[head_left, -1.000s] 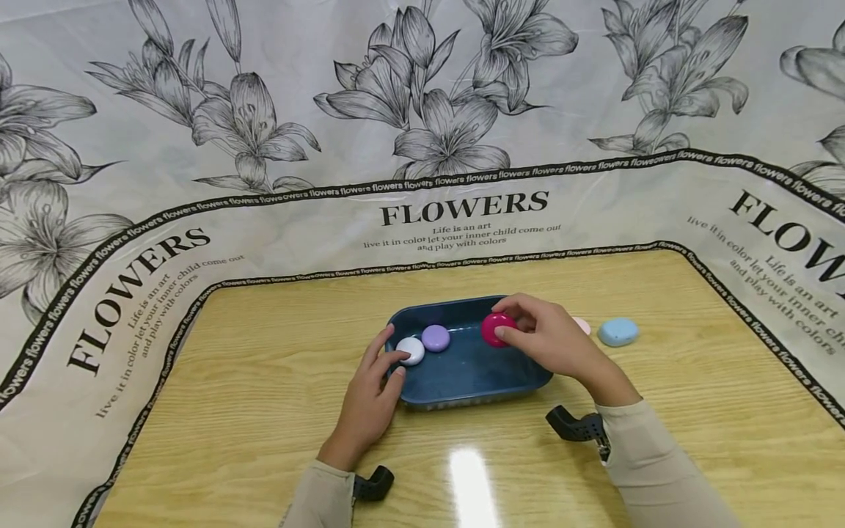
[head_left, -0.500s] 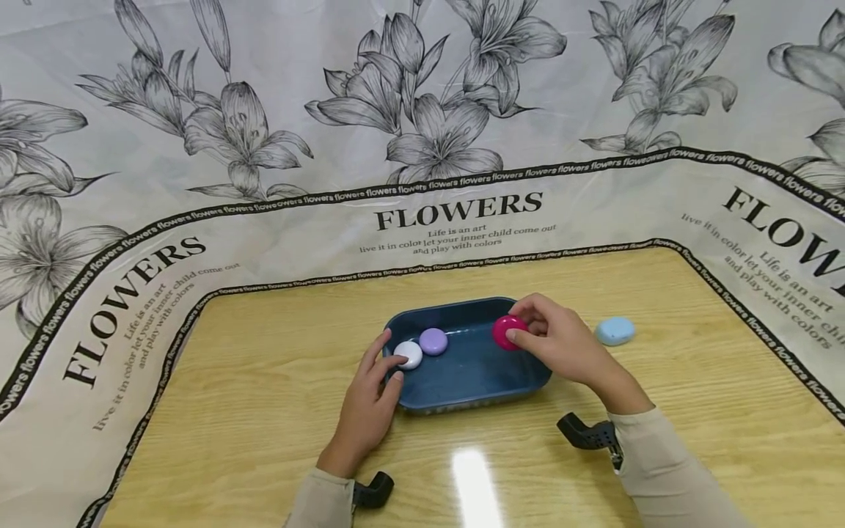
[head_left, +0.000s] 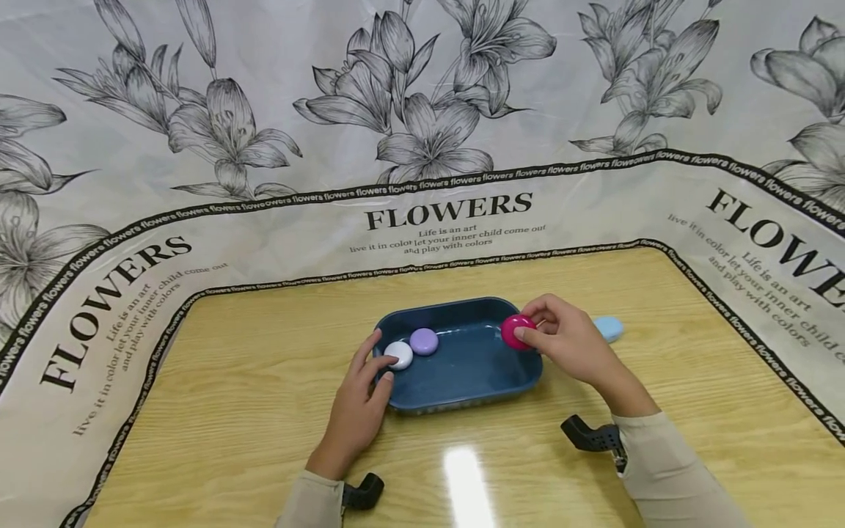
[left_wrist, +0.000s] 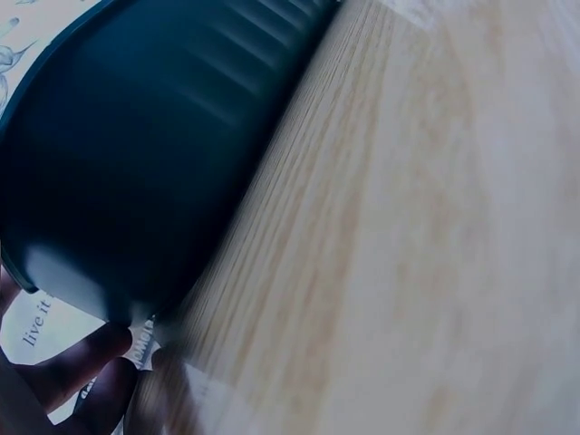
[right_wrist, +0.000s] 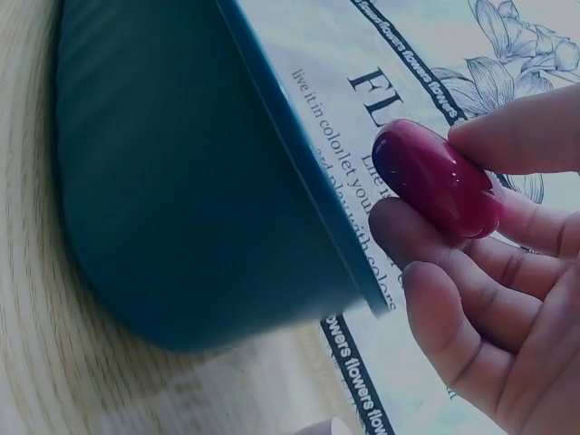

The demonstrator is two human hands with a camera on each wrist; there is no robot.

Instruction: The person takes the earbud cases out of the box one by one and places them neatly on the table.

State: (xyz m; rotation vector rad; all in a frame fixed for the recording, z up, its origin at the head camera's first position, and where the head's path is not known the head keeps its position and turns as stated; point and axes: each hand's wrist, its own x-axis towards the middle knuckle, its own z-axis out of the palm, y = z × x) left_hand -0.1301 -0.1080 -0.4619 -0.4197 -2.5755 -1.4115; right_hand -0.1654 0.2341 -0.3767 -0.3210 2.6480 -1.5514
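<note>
My right hand pinches a glossy magenta disc with rounded edges between thumb and fingers. In the head view the disc overlaps the right end of a dark blue tray; the right wrist view shows the disc beyond the tray's rim. At the tray's left end, my left hand grips the rim, one fingertip right at a white disc inside. A lilac disc lies beside the white one. Two of the left fingers show outside the tray's end wall.
A light blue rounded piece lies on the wooden table right of the tray, partly behind my right hand. A pale pink edge shows low in the right wrist view. A flower-printed cloth hangs behind the table.
My right hand has carried the magenta disc to the right, toward the tray's right end. The pale pink piece behind that hand has become hidden in the head view. My left hand stays at the tray.
</note>
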